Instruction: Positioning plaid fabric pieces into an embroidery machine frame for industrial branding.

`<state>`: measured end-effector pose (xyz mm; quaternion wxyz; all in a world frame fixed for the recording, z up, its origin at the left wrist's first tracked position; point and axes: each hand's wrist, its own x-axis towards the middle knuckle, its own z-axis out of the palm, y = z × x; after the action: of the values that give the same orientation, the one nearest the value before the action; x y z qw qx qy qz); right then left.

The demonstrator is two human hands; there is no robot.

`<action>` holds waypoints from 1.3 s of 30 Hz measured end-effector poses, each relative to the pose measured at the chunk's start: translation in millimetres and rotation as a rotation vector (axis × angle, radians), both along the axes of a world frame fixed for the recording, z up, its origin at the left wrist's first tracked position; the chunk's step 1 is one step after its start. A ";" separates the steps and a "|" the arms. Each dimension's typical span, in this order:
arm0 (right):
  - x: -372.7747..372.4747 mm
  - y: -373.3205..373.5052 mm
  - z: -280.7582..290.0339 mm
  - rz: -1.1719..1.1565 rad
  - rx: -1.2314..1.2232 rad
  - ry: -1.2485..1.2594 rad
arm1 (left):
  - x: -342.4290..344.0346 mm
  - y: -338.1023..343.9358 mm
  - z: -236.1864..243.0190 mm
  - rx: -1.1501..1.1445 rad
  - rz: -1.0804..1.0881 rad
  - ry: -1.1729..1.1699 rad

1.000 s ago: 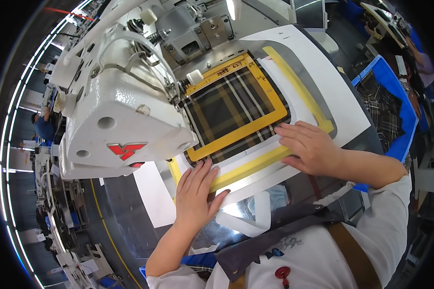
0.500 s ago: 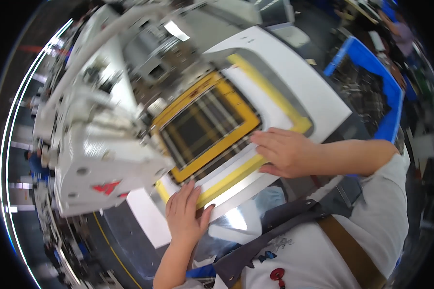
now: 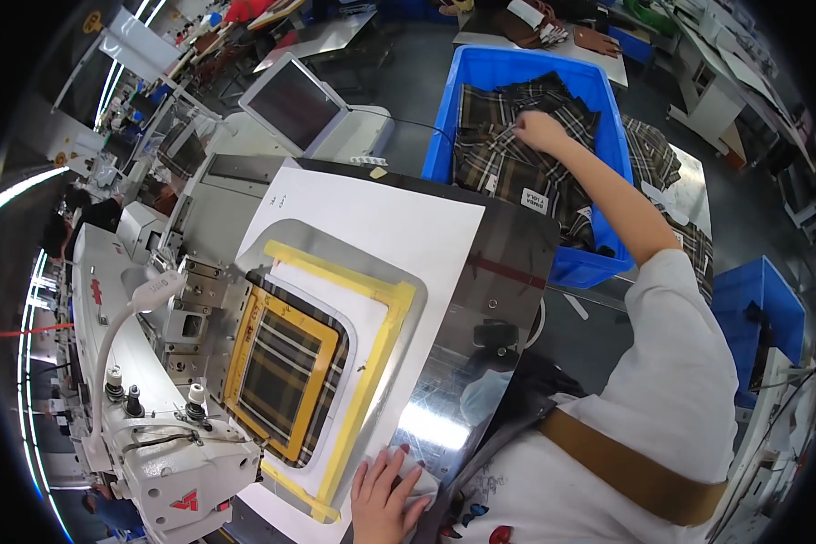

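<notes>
My right hand [image 3: 541, 134] reaches into a blue plastic bin [image 3: 615, 136], its fingers closed on a dark plaid fabric piece [image 3: 490, 136] in the heap. The fingertips are partly hidden against the cloth. My left hand [image 3: 385, 494] lies at the near edge of the work surface with fingers spread, beside the yellow-taped corner of a white sheet [image 3: 426, 218]. Left of it, a yellow clamping frame [image 3: 322, 367] lies over a plaid panel [image 3: 276, 363] at the sewing machine [image 3: 177, 471]. Yellow tape [image 3: 381, 354] borders the white template around it.
A white-framed screen [image 3: 295, 104] stands behind the machine. Shiny metal table [image 3: 435, 426] lies between the white sheet and my body. More plaid pieces [image 3: 648, 150] rest on a table right of the bin, and another blue bin [image 3: 762, 299] stands at the far right.
My right hand has left the template's edge and gone far right into the bin. My left hand has slid off the taped edge toward me. The view has turned to the right.
</notes>
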<state>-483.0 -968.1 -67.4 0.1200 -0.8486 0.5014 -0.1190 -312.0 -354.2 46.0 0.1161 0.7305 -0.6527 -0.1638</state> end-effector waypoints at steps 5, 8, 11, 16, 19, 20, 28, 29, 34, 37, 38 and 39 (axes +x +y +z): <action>-23.4 -17.9 -79.8 -0.238 0.086 -0.026 | -2.8 4.6 10.3 -0.065 0.130 -0.012; -10.6 -19.7 -61.4 -0.188 0.061 -0.112 | 0.7 2.5 18.4 -0.049 0.151 -0.079; -3.7 -8.9 -9.7 -0.059 -0.300 -0.258 | 7.7 -0.6 24.1 -0.097 0.149 -0.109; 11.3 62.5 108.1 0.224 -0.186 -0.792 | 23.6 -41.7 30.7 -0.255 0.050 -0.041; 29.4 126.6 155.3 0.384 -0.022 -1.031 | 27.4 -70.6 36.1 -0.257 0.108 0.201; 36.0 149.0 164.8 0.407 -0.053 -0.989 | 28.9 -79.9 35.9 -0.240 0.137 0.373; 79.1 316.2 132.4 1.604 -0.679 -0.501 | 35.5 -110.5 37.1 -0.285 0.626 1.631; 83.9 322.9 124.6 1.679 -0.600 -0.465 | 35.9 -106.7 37.4 -0.204 0.880 1.434; 115.4 315.2 129.0 1.478 -0.151 -0.631 | 47.4 -70.1 24.6 -0.375 0.895 1.514; 149.0 299.4 127.9 1.296 0.089 -0.666 | 48.0 -65.6 30.7 -0.443 0.855 1.529; 158.9 299.2 128.5 1.212 0.305 -0.666 | 49.3 -62.3 26.4 -0.470 0.854 1.539; 164.2 299.1 133.2 1.225 0.306 -0.669 | 48.6 -57.6 26.3 -0.481 0.861 1.533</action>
<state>-318.8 -669.0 65.8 0.4305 -0.8693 -0.1178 -0.2124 -263.4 -411.8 72.3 0.7186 0.5581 -0.0841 -0.4063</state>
